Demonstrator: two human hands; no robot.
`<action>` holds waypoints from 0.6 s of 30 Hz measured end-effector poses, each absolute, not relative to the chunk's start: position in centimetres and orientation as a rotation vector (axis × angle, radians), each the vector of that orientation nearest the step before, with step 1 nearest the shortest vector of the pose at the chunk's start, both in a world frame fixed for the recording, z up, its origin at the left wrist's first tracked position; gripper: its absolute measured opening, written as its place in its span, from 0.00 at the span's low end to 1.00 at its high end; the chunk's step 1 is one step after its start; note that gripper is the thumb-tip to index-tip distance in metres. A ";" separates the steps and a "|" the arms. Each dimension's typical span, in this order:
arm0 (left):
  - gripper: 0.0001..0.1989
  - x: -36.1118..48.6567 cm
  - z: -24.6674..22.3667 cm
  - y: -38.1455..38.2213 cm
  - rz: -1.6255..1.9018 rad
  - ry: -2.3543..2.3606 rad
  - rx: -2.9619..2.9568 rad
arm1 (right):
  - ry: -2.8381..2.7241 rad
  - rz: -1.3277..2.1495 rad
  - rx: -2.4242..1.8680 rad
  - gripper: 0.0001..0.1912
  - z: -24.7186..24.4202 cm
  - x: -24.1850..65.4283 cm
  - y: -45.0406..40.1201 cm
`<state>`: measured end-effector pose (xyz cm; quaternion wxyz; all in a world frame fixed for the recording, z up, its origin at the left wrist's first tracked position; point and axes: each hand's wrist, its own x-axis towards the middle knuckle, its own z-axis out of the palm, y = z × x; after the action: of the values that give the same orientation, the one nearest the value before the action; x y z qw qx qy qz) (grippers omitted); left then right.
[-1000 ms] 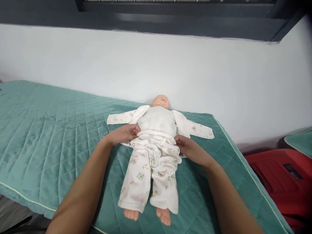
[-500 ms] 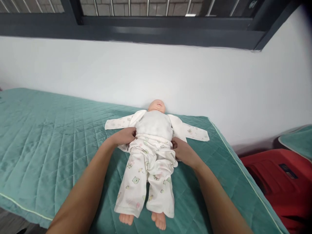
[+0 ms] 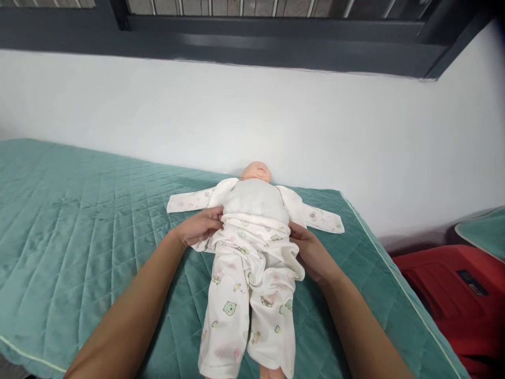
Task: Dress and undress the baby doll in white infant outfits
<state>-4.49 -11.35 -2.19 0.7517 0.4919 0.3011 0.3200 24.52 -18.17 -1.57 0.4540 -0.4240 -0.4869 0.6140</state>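
Note:
A baby doll (image 3: 257, 171) lies on its back on a green quilted mattress. Its torso (image 3: 255, 199) is pale and soft-looking, and a white patterned top (image 3: 323, 218) spreads open beneath it with both sleeves out to the sides. White printed baby pants (image 3: 226, 310) cover its legs up to the waist, bunched at the hips. On the left, my left hand (image 3: 202, 226) is closed on the edge of the waistband. My right hand (image 3: 311, 250) pinches the opposite side of it, its fingertips partly hidden by the cloth.
The green mattress (image 3: 94, 231) meets a white wall (image 3: 189, 116) behind the doll's head. Above is a dark window frame (image 3: 268, 42) with bars. A red plastic object (image 3: 445, 289) stands beyond the mattress's right edge.
Both hands stay at the waistband, which is now stretched wider and sits slightly higher. The pants legs appear larger and lower in view, and the feet are mostly out of frame.

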 end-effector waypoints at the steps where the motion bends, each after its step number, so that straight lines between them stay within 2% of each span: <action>1: 0.27 -4.6 -2.2 -11.3 0.700 0.646 1.068 | -1.197 1.524 -1.036 0.20 -1.6 24.6 -18.1; 7: 0.25 -5.3 -2.1 -11.3 0.663 0.593 1.085 | -1.295 1.465 -1.106 0.20 -1.0 24.7 -18.2; 14: 0.27 -5.1 -1.6 -11.7 0.625 0.593 1.195 | -1.410 1.419 -1.147 0.35 0.0 24.4 -18.8; 18: 0.32 -4.8 -0.8 -12.3 0.634 0.573 1.281 | -1.414 1.468 -1.146 0.31 0.2 24.6 -18.9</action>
<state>-4.77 -12.27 -0.78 0.7179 0.5791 0.2588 0.2868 24.56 -18.89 0.20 0.3910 -0.4510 -0.5567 0.5778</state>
